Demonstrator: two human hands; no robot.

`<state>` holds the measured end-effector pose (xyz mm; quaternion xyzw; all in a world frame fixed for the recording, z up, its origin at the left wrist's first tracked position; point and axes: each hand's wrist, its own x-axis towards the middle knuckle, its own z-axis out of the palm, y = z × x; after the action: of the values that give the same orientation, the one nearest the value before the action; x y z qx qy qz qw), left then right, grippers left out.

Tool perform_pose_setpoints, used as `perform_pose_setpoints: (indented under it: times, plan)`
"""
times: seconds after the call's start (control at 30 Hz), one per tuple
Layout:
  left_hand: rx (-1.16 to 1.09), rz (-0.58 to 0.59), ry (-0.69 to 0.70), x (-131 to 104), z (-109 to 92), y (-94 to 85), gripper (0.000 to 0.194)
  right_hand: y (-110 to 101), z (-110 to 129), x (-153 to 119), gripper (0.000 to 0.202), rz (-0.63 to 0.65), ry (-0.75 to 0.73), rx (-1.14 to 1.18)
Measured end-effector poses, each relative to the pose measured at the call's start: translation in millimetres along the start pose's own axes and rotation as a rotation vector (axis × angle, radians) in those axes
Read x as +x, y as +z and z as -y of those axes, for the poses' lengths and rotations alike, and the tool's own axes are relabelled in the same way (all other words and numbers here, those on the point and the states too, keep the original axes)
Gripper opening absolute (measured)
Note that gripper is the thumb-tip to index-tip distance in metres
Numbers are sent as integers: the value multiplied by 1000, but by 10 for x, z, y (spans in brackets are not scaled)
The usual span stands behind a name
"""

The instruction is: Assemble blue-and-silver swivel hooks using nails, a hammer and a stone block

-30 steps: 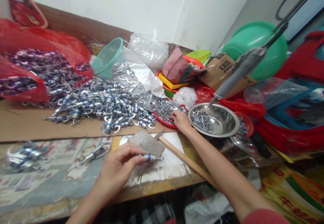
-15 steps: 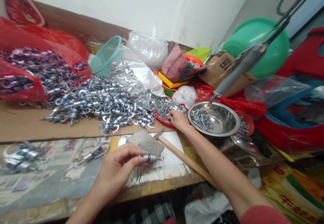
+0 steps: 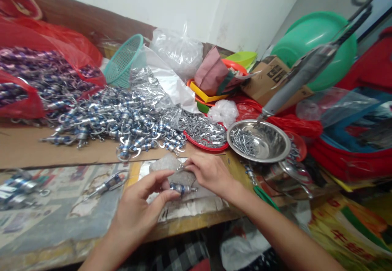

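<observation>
Between the thumb and fingers of my left hand (image 3: 143, 199) is a silver-and-blue metal piece (image 3: 183, 188) with a small ring at its right end. My right hand (image 3: 208, 173) is pinched just above and right of it, over a grey stone block (image 3: 183, 178); a small shiny bit shows at its fingertips, too small to name. The stone rests on a white sheet (image 3: 208, 199). Behind my right hand stands a red tray (image 3: 205, 146) of small metal parts, with a steel bowl (image 3: 271, 154) of metal pins to its right.
Many silver-and-blue pieces (image 3: 101, 118) are heaped on cardboard at the back left, beside a red bag (image 3: 27, 107). A few lie on the newspaper at left (image 3: 24, 187). A grey tool (image 3: 297, 79) hangs over the bowl. A teal basket (image 3: 122, 63) leans behind.
My right hand has left the red tray and come to the stone near my left hand. The wooden-handled hammer no longer shows beside the stone. The camera view has shifted slightly.
</observation>
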<state>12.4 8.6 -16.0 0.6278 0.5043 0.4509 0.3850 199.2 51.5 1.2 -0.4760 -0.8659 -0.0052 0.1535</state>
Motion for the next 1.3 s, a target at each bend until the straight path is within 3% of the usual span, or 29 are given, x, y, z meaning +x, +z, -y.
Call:
perform_pose_setpoints:
  times: [0.2, 0.37, 0.47, 0.67, 0.87, 0.97, 1.03, 1.1, 1.2, 1.3]
  plan:
    - [-226, 29, -129, 0, 28, 5, 26, 36, 63, -67, 12, -47, -62, -79]
    - [-262, 59, -137, 11, 21, 12, 30, -62, 122, -92, 7, -55, -63, -31]
    - [-129, 42, -36, -18, 16, 4, 31, -156, 226, -127, 7, -26, -133, -81]
    - [157, -34, 351, -72, -11, -38, 30, -310, 425, -174, 13, 8, -283, -197]
    - [185, 0, 430, -104, -10, -54, 25, -379, 521, -205, 16, -1, -313, -209]
    - [113, -1, 365, -121, -47, -63, 19, -389, 512, -240, 17, -19, -288, -108]
    - [63, -36, 238, -122, -88, -81, 14, -363, 484, -279, 9, -47, -212, 79]
    - [12, -49, 80, -115, -124, -108, 9, -295, 448, -331, 15, -88, -162, 268]
    - [-59, -18, -76, -99, -155, -151, 5, -152, 405, -406, 13, -245, -265, 347]
    - [-52, 45, -93, -82, -158, -184, 6, -73, 389, -437, 16, -409, -399, 247]
